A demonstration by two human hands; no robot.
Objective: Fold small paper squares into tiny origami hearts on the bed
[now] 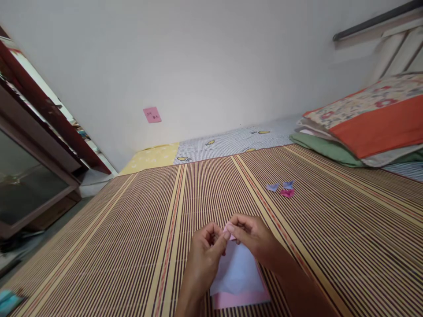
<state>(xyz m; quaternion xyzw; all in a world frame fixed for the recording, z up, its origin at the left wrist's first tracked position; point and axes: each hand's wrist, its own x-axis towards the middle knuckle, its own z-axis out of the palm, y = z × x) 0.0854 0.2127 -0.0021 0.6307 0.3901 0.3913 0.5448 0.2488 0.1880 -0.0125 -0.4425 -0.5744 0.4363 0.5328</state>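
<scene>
Between my two hands is a small folded piece of pink paper, mostly covered by the fingers. My left hand pinches it from one side with thumb and forefinger. On the other side, the thumb and fingers of my right hand are closed on the same paper. Below the hands lie a pale blue sheet and, sticking out from under it, a pink sheet. Further off to the right rest small folded paper hearts, two bluish and one deep pink.
A striped bamboo mat covers the bed. Folded bedding is piled at the right, against the wall side. A pink note sticks to the white wall. On the left stands a glass-fronted cabinet; a teal item is at the lower left edge.
</scene>
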